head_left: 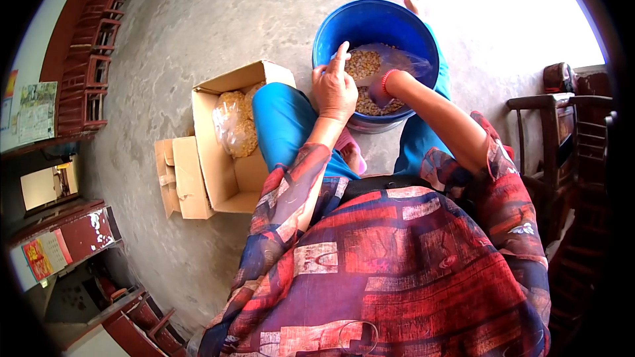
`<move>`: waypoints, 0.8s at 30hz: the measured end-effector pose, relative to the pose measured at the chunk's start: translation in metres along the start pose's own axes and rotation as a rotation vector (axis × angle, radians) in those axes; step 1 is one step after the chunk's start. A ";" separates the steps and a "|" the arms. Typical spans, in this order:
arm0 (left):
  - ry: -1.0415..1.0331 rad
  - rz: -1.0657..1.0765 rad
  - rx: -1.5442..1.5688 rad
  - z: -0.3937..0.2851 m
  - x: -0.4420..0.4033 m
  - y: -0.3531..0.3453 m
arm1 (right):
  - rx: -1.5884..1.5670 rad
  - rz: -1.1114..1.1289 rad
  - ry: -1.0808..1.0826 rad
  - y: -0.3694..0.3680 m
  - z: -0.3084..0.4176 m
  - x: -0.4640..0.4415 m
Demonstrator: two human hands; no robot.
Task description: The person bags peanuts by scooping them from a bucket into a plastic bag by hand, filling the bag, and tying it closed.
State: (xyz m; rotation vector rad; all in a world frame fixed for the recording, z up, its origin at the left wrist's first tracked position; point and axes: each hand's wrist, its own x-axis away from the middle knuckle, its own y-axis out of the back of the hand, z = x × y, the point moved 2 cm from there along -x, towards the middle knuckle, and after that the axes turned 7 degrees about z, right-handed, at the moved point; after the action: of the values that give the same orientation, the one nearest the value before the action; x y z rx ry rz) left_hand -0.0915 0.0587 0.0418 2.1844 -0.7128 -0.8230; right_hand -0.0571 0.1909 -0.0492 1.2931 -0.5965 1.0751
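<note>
At the round blue plastic bucket (pixel 360 20), my left grip (pixel 335 91)'s part-curled, right grip (pixel 379 90)'s blurred; can't tell if either's grasping. Inside: clear plastic bag (pixel 409 63) among yellow-tan kernels (pixel 364 63), prob. soft, slippery, heavy if full; I'd gather its loose edge. Far L, paper wall poster (pixel 38 111), txt unreadable.

So I've got on this loose top (pixel 423 277), basically a patchwork print: reds, purples and navy with pale blocks thrown in. The sleeves (pixel 294 188) carry the same print and look kinda sheer, and there's a little whitish butterfly (pixel 522 229) on the right one. Bright blue trousers (pixel 281 119), something black (pixel 390 184) across my waist, pink footwear (pixel 344 137), plus a red beaded-looking bracelet (pixel 385 82) on my right wrist.
</note>
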 end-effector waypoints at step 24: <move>-0.014 -0.032 0.004 0.001 0.000 0.000 | -0.436 0.147 -0.106 0.003 0.015 0.039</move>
State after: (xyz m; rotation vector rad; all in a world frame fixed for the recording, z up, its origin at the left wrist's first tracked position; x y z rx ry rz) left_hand -0.0922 0.0581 0.0404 2.2008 -0.6890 -0.8546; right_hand -0.0405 0.1875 -0.0107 0.9381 -0.9603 0.9324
